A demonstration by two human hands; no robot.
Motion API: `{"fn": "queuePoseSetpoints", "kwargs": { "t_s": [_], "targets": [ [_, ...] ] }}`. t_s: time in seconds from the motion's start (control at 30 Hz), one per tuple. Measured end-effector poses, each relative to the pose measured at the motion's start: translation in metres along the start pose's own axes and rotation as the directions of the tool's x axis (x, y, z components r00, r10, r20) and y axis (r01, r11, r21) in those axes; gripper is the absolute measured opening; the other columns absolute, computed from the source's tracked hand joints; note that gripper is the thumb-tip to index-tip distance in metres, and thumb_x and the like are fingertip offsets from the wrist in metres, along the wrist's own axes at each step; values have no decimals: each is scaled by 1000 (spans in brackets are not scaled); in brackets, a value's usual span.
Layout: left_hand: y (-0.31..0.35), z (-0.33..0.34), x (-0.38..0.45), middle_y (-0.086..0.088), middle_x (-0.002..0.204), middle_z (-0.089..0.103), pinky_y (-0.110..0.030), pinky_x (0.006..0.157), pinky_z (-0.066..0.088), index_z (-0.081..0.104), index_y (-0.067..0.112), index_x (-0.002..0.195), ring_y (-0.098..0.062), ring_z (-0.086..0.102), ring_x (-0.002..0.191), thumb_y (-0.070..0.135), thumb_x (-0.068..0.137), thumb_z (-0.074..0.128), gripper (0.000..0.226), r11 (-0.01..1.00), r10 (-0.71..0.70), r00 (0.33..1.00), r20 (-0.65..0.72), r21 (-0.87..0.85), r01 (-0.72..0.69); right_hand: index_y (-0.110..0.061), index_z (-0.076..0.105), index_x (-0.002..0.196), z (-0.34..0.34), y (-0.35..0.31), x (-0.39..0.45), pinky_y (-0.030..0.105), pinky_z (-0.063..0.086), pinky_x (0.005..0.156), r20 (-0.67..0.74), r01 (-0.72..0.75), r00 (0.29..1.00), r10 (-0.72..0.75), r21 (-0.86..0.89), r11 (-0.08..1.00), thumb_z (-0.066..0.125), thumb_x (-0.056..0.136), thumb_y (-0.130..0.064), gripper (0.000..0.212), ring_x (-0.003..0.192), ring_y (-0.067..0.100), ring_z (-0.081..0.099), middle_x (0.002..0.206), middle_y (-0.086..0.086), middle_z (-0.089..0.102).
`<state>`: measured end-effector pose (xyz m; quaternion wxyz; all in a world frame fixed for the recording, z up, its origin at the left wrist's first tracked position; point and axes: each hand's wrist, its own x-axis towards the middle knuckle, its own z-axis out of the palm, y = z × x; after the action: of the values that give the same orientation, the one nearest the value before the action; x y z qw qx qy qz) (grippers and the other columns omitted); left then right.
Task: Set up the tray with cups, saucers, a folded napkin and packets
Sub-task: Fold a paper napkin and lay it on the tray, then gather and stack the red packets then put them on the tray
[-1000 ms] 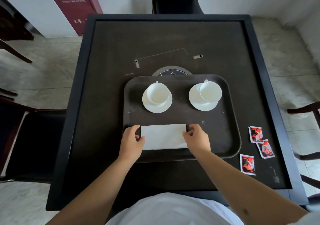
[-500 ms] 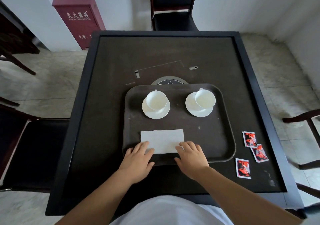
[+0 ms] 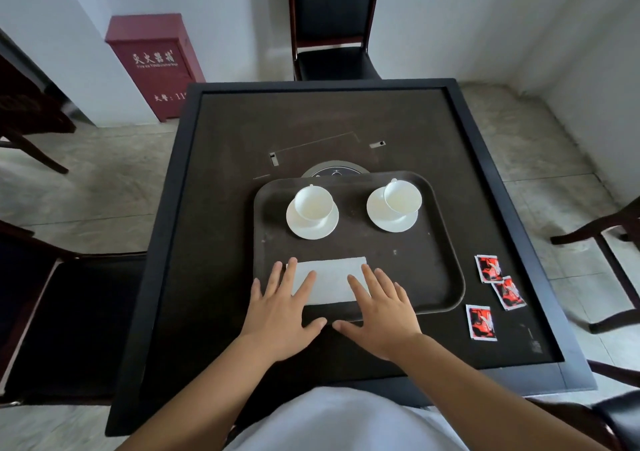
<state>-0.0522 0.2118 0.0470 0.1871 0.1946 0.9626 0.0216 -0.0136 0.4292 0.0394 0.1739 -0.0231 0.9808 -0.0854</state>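
Observation:
A dark brown tray (image 3: 433, 270) lies on the black table. At its far side stand two white cups on white saucers, the left cup (image 3: 313, 203) and the right cup (image 3: 401, 197). A folded white napkin (image 3: 330, 279) lies flat near the tray's front edge. My left hand (image 3: 282, 308) rests flat with spread fingers over the napkin's left end. My right hand (image 3: 382, 310) lies flat over its right end. Three red packets sit on the table right of the tray: one (image 3: 488, 268), one (image 3: 509, 293) and one (image 3: 481, 322).
The table (image 3: 221, 208) has a raised black rim and a round disc (image 3: 334, 171) half under the tray's far edge. Chairs stand at the far side (image 3: 334, 27), at the left (image 3: 52, 312) and at the right (image 3: 606, 239). A red cabinet (image 3: 156, 66) stands against the wall.
Both hands went from pinching the napkin's ends to lying flat on it with fingers spread. The camera has risen and pulled back, showing more of the room.

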Motion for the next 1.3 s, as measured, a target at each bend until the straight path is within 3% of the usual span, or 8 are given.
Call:
{"fn": "queuePoseSetpoints", "kwargs": {
  "t_s": [0.27, 0.47, 0.67, 0.87, 1.03, 1.3],
  "targets": [
    [7, -20, 9, -5, 164, 0, -56, 116, 14, 8, 34, 152, -31, 4, 149, 74, 83, 30, 83, 994, 104, 993, -54, -23, -106, -34, 23, 145, -12, 5, -28, 47, 28, 111, -18, -96, 995, 96, 19, 995, 45, 83, -73, 77, 144, 28, 21, 160, -1, 20],
    [55, -30, 23, -5, 163, 13, -52, 115, 18, 16, 33, 152, -28, 12, 148, 69, 85, 32, 77, 956, 290, 957, -23, -31, -291, -31, 30, 144, -17, 32, -58, 44, 35, 107, -65, -215, 973, 224, 119, 969, 41, 86, -71, 72, 140, 22, 31, 155, -4, 31],
    [129, -30, 32, 1, 152, 38, -43, 105, 34, 30, 29, 148, -22, 36, 137, 64, 87, 38, 71, 936, 350, 937, -1, -51, -349, -30, 29, 146, -17, 101, -86, 42, 40, 104, -54, -269, 957, 284, 190, 944, 41, 88, -69, 71, 138, 20, 37, 156, -6, 32],
    [217, -17, 45, 5, 143, 46, -43, 97, 41, 35, 29, 145, -22, 47, 126, 60, 88, 41, 65, 948, 307, 951, 44, -106, -301, -28, 36, 142, -20, 186, -104, 43, 42, 99, 32, -226, 974, 223, 166, 960, 46, 89, -61, 63, 132, 22, 43, 151, -6, 40],
    [291, 2, 67, 2, 143, 47, -44, 100, 39, 36, 27, 145, -24, 44, 128, 53, 91, 47, 62, 959, 279, 958, 67, -66, -275, -27, 49, 118, -18, 253, -114, 36, 46, 80, 103, -144, 986, 131, 137, 980, 50, 87, -53, 40, 111, 22, 56, 119, -9, 58],
    [350, 33, 87, -8, 135, 42, -43, 99, 40, 32, 22, 148, -28, 40, 123, 38, 92, 61, 65, 980, 187, 977, 101, 46, -192, -24, 46, 132, -7, 292, -118, 39, 47, 89, 232, -33, 973, 3, 126, 992, 54, 89, -51, 51, 121, 23, 48, 131, -2, 52]
  ]
}}
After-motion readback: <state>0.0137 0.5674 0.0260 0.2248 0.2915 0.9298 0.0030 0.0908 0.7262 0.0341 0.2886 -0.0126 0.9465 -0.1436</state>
